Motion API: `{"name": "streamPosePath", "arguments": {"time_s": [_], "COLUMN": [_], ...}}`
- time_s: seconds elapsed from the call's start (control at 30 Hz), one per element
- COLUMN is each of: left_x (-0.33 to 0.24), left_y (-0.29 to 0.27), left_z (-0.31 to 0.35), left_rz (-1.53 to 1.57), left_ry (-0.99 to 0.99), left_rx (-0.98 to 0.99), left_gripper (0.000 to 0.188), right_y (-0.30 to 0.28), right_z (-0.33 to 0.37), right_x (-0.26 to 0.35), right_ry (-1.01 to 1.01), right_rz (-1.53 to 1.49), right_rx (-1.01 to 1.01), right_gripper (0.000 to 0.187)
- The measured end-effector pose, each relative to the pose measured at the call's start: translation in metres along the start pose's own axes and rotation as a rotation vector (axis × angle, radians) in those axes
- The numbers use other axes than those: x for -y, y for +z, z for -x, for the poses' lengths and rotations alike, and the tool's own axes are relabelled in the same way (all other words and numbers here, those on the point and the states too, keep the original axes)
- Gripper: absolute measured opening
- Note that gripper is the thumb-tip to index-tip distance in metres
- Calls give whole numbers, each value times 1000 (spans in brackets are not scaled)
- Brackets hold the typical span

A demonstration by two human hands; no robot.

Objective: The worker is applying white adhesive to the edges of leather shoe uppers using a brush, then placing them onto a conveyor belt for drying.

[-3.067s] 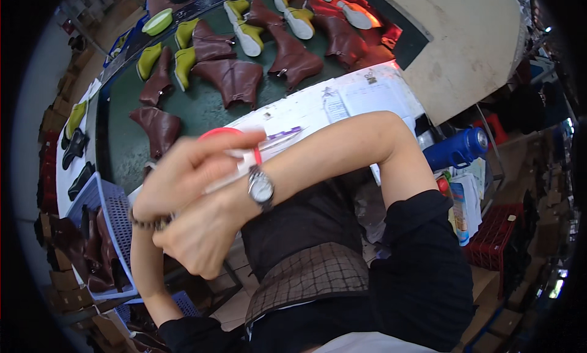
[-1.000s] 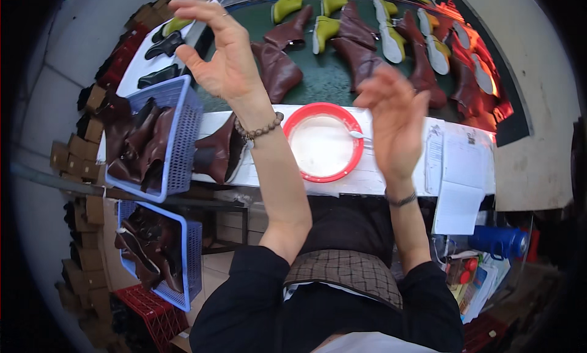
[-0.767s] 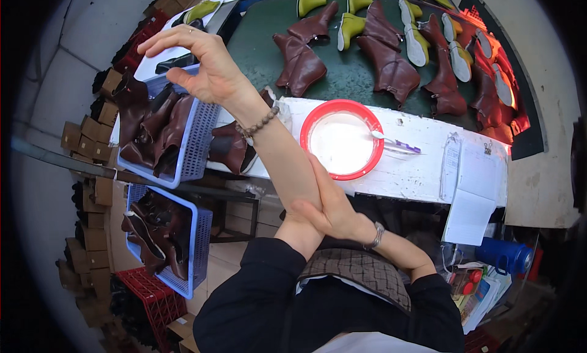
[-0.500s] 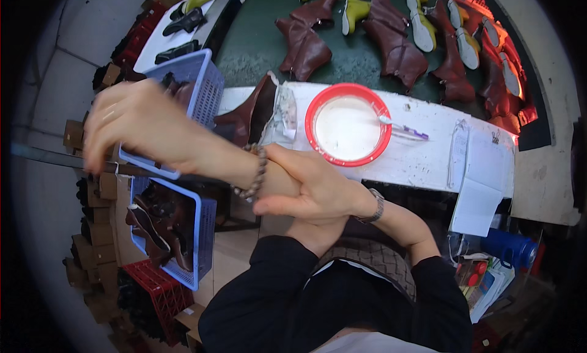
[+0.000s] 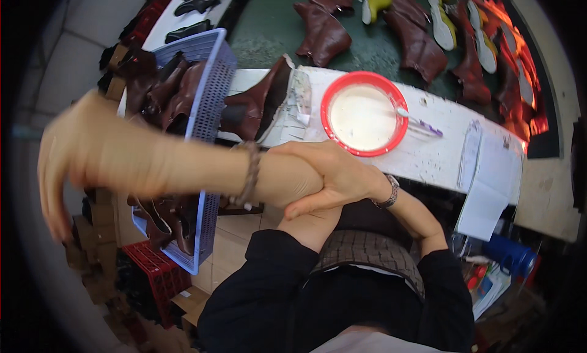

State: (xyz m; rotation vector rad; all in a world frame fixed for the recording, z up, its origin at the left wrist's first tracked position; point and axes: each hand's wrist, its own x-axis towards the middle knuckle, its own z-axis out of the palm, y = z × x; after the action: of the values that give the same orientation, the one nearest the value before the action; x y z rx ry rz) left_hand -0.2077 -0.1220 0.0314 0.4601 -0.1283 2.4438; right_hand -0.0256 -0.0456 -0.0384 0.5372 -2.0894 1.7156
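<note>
My left arm stretches out to the left, and my left hand (image 5: 92,148) hangs bent at the wrist, smeared by motion. Its fingers are loose and hold nothing visible. My right hand (image 5: 339,176) is wrapped round my left forearm (image 5: 284,179), just above a bead bracelet (image 5: 252,176). A blue plastic basket (image 5: 212,90) of brown leather boots lies behind and partly under my left hand. On the white tabletop beyond my arms are a brown boot (image 5: 251,111) and a red basin (image 5: 326,113) of white liquid. A brush with a purple handle (image 5: 433,130) rests across the basin's rim.
Brown leather boot pieces (image 5: 321,32) and yellow-green shoe forms (image 5: 378,3) lie on the green surface, with an orange-red glow at the far right. A second blue basket (image 5: 209,231) sits lower left, above a red crate (image 5: 147,264). Papers (image 5: 486,212) and a blue bottle (image 5: 510,255) are right.
My left hand has swung farther left and slightly down. The right hand keeps its hold on the forearm. The view has shifted, so the basin and boots appear farther right and higher.
</note>
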Motion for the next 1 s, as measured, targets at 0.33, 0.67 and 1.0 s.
{"name": "streamPosePath", "arguments": {"time_s": [0.33, 0.67, 1.0], "left_x": [-18, -11, 21], "left_y": [15, 16, 31], "left_z": [-14, -10, -3], "left_rz": [-62, -119, 394], "left_ry": [170, 272, -36], "left_rx": [109, 107, -42], "left_gripper": [11, 15, 33], "right_y": [35, 39, 34], "right_z": [60, 63, 37], "right_x": [-16, -19, -31], "right_ry": [320, 323, 375], "right_rz": [-202, -129, -905], "right_rx": [-246, -308, 45], "right_gripper": [63, 39, 56]}}
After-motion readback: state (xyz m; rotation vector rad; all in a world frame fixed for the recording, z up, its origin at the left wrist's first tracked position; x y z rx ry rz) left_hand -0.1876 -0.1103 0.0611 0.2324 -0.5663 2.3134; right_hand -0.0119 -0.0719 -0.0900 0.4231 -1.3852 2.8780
